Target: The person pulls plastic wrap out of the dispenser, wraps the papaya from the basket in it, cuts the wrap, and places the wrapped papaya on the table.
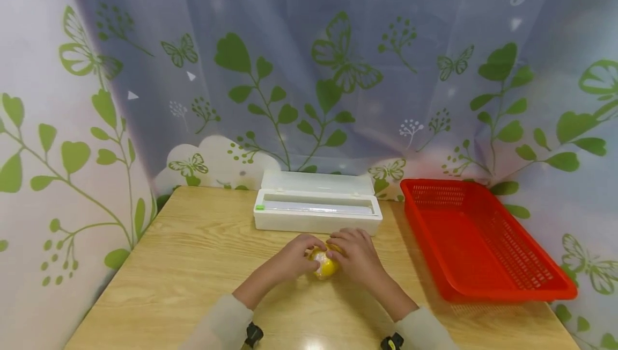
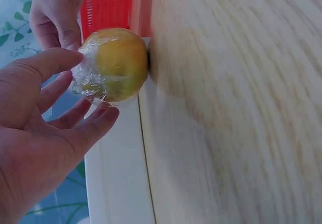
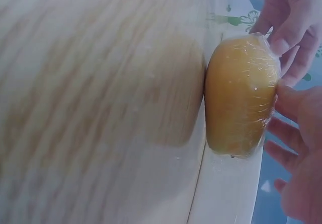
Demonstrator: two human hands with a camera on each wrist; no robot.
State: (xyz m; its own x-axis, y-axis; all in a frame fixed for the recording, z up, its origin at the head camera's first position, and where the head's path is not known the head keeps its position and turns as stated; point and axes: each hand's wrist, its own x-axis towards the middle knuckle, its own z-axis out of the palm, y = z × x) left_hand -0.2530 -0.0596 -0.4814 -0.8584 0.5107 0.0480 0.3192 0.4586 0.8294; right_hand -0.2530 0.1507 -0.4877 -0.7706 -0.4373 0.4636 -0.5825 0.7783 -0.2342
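Observation:
A yellow-orange fruit [image 1: 326, 265], rounded and somewhat elongated, rests on the wooden table with clear cling film around it. Its kind is not certain; in the left wrist view the fruit [image 2: 121, 65] has crinkled film gathered on its upper side. My left hand [image 1: 294, 256] holds the wrapped fruit from the left, with thumb and fingertips at the film. From the other side my right hand [image 1: 356, 253] holds the fruit [image 3: 239, 95], its thumb on the film near the top. Part of the fruit is hidden behind the fingers in the head view.
Just behind the hands stands a long white cling film box [image 1: 316, 223] with its lid [image 1: 316, 182] raised and a film roll [image 1: 314, 206] inside. A red plastic basket [image 1: 475, 248] sits at the table's right. A printed curtain [image 1: 299, 71] hangs behind the table [image 1: 193, 259].

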